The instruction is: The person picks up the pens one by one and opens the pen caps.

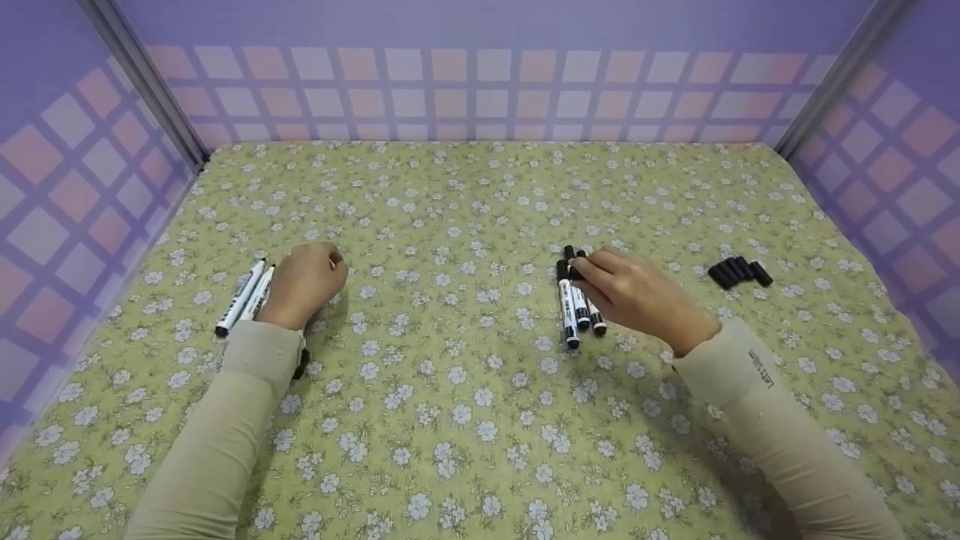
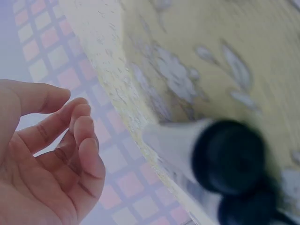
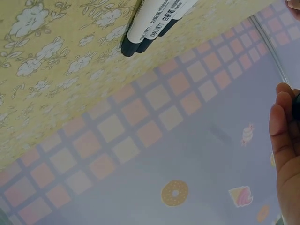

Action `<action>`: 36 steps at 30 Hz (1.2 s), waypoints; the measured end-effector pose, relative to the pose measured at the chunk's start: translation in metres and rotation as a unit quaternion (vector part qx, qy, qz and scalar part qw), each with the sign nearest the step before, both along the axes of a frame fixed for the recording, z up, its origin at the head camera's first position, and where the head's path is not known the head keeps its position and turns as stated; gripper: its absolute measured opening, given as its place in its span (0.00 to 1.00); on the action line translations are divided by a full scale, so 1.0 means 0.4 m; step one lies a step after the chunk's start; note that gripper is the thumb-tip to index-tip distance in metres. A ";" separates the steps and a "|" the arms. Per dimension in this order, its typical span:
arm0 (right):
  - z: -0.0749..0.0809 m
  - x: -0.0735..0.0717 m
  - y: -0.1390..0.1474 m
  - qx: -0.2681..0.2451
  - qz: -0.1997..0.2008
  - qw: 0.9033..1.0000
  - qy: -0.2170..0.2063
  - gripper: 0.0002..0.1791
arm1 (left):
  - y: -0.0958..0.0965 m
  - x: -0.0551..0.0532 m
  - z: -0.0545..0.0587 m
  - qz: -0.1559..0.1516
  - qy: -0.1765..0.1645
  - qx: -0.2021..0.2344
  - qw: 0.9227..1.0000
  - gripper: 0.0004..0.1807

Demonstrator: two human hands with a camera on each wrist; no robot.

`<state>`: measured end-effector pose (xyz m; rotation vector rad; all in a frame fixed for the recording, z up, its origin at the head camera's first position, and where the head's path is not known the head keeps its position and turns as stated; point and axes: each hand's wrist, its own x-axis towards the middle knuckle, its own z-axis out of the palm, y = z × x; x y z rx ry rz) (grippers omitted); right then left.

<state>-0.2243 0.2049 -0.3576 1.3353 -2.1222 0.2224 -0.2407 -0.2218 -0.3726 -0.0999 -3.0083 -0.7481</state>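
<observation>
My left hand point(image 1: 306, 281) hovers beside white markers point(image 1: 241, 296) with bare tips and black ends, at the left of the table. In the left wrist view the fingers point(image 2: 86, 154) are loosely bent with nothing between them. My right hand point(image 1: 634, 292) is over a group of white markers with black caps point(image 1: 568, 311), covering part of them. Its fingers hold a small black piece that looks like a marker cap point(image 3: 296, 107); the hand and frame edge hide most of it.
Several loose black caps point(image 1: 739, 271) lie together on the right of the table. A yellow-green flowered cloth point(image 1: 450, 390) covers the table. Purple walls with pink and white checks point(image 1: 495, 90) enclose its back and sides.
</observation>
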 end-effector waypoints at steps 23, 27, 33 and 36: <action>0.004 -0.038 0.115 -0.073 -0.147 0.986 -0.037 0.14 | 0.166 0.045 0.014 -0.095 -0.005 0.050 0.994 0.13; 0.005 -0.042 0.138 -0.071 -0.176 0.980 -0.057 0.14 | 0.189 0.055 0.016 -0.111 -0.013 0.062 0.992 0.13; 0.008 -0.050 0.182 -0.084 -0.202 0.973 -0.076 0.13 | 0.226 0.064 0.012 -0.136 -0.015 0.055 0.989 0.12; 0.005 -0.054 0.207 -0.100 -0.214 0.967 -0.093 0.14 | 0.242 0.067 0.010 -0.147 -0.020 0.061 0.987 0.12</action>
